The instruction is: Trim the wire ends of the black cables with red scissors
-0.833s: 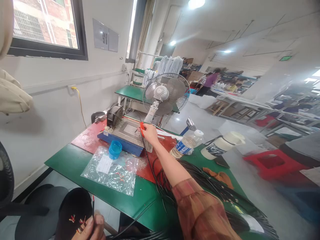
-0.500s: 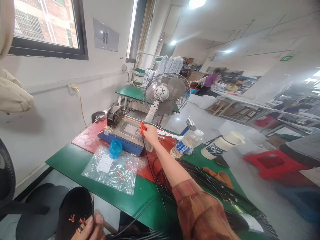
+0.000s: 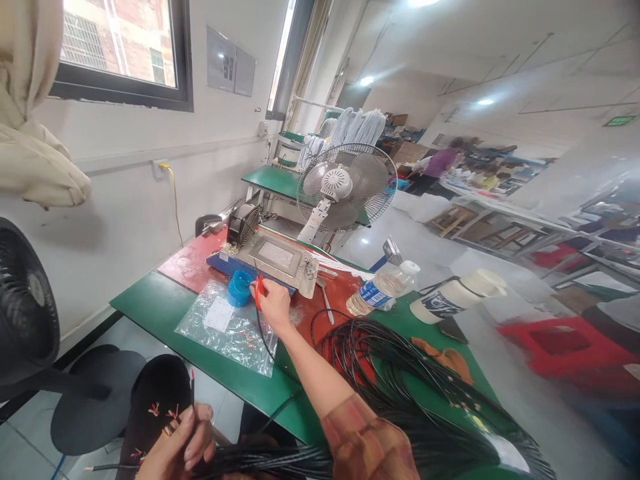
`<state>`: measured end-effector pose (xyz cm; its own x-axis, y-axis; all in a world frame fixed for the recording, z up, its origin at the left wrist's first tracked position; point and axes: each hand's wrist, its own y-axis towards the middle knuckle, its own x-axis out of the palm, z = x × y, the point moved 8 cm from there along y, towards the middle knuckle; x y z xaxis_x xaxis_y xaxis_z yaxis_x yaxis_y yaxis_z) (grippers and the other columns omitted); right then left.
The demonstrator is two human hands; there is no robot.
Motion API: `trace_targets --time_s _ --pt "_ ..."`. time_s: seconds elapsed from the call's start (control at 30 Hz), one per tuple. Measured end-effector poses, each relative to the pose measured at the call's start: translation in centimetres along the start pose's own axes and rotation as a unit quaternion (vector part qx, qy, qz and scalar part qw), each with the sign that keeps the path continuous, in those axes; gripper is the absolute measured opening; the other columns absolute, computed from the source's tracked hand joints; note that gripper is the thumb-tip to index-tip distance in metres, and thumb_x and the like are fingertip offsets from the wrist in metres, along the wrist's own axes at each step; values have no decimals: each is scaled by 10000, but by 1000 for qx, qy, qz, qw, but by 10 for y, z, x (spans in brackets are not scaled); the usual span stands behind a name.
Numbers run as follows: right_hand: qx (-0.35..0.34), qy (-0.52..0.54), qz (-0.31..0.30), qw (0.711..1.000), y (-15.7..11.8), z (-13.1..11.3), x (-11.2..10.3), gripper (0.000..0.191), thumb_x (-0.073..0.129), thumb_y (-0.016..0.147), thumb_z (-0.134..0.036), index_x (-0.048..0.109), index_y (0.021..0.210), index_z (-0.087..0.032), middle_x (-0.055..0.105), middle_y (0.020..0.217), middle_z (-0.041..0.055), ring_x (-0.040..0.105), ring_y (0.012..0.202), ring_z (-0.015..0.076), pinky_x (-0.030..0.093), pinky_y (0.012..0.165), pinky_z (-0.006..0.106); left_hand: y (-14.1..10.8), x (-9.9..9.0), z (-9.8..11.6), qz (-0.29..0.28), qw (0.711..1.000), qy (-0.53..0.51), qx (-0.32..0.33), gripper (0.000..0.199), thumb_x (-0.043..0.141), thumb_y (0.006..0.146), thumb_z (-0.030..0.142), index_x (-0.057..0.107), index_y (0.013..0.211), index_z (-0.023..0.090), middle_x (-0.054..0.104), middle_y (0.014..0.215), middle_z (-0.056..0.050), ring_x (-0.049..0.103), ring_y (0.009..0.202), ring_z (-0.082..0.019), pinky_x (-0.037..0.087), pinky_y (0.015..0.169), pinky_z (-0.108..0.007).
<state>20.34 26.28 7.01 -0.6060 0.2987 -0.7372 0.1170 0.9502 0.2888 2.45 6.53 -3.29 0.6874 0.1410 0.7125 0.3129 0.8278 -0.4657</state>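
Note:
My right hand (image 3: 273, 305) is stretched over the green table (image 3: 150, 308), shut on a black cable with red wire ends (image 3: 259, 293), just right of a blue cap (image 3: 239, 289). It hovers above the clear plastic bag (image 3: 223, 326) of small parts, in front of the blue-based metal machine (image 3: 270, 257). Low at the frame's bottom, my left hand (image 3: 183, 444) grips a bundle of black cables (image 3: 260, 459) with red and white stripped tips over my lap. A big coil of black cables (image 3: 400, 373) lies on the table by my right arm.
A white desk fan (image 3: 347, 188) stands behind the machine. A water bottle (image 3: 380, 291), a white cup (image 3: 457, 298) and a spoon (image 3: 325, 300) lie to the right. A black fan (image 3: 25, 303) is at left. People work at far benches; a red stool (image 3: 565, 347) stands right.
My right hand pulled back from the machine's plate toward me with the cable end, now beside the blue cap. The view shifted left and my left hand rose slightly.

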Motion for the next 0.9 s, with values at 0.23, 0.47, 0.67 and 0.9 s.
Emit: trace_targets --time_s 0.23,0.47,0.67,0.9 --pt "-41 -21 27 999 -7 -6 -7 289 455 859 -360 594 667 -194 639 735 34 573 681 141 359 596 217 7 13 19 14 999 -32 29 258 687 719 365 638 743 114 269 526 81 172 454 -42 275 435 -181" --pt "-287 -21 128 949 -73 -41 -32 242 451 868 -218 615 698 -170 555 608 37 491 599 140 356 584 260 32 37 46 77 991 73 82 277 730 665 302 686 842 93 572 734 -50 254 454 -25 143 350 -159" --pt "-414 -58 106 902 -133 -60 -25 134 526 852 -180 655 822 -204 558 569 14 484 569 138 280 524 298 46 58 41 67 992 78 77 319 699 691 370 689 832 84 536 592 -9 253 414 -19 105 353 -166" --pt "-428 -18 31 903 -155 -67 -20 209 482 863 -134 646 974 -201 645 719 38 534 642 148 307 538 302 46 51 34 64 994 60 68 306 745 648 294 688 888 113 399 451 71 243 369 -29 184 357 -176"
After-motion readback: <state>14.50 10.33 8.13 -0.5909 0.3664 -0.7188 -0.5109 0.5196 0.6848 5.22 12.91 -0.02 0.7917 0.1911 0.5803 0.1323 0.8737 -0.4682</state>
